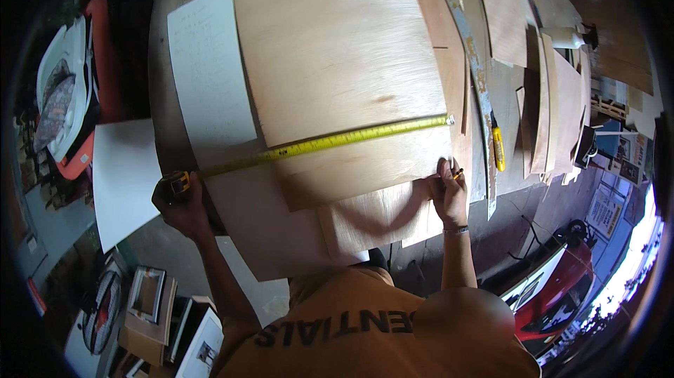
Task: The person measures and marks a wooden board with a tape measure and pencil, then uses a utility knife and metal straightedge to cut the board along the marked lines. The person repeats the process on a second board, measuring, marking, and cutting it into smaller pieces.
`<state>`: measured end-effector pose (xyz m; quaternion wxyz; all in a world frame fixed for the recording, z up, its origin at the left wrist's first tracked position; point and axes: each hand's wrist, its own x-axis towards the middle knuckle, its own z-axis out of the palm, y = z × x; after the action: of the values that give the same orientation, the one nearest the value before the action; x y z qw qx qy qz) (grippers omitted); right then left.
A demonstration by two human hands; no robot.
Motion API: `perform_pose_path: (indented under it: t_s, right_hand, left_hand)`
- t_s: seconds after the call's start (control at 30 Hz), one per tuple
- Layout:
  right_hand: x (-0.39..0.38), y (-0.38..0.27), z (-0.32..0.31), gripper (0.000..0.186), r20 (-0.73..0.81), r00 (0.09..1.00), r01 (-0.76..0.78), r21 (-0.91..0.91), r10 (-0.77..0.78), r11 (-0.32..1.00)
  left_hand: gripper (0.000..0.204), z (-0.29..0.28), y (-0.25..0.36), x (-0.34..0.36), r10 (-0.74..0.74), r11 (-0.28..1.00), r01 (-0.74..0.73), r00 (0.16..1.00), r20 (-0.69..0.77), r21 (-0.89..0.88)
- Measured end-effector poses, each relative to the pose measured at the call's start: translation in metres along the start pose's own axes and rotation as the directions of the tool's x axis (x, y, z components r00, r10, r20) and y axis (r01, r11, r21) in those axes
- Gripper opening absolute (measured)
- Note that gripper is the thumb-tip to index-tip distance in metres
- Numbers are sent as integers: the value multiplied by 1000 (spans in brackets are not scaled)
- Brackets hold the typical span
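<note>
My left hand is closed round the case of a tape measure, just off the left side of the work. Its yellow blade runs out to the right across a plywood sheet, and the metal end lies at the sheet's right edge. At that sheet's lower right corner is my right hand, fingers pinched round what looks like a short pencil. Under the sheet lie a white board and another plywood piece.
Right of the sheet lies a long rusty metal straightedge, with a yellow utility knife beside it. Thin wood strips and a white bottle are farther right. Stacked frames stand at lower left. A red car is at lower right.
</note>
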<state>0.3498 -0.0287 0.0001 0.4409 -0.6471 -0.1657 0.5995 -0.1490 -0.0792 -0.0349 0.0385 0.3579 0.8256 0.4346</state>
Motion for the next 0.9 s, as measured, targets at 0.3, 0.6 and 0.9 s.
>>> perform_pose_path:
  t_s: [0.3,0.6,0.9]
  right_hand:
    - [6,-4,-7,18,53,998,-23,-35,25,999]
    - [9,-8,-8,23,111,993,-38,-59,45,998]
    - [10,-10,-8,16,222,974,-34,-31,40,999]
  left_hand:
    - [79,-6,-12,-25,-49,956,68,996,-76,286]
    - [73,-5,4,-33,-74,968,88,995,-66,237]
    - [72,-5,7,-32,-104,950,122,991,-79,287]
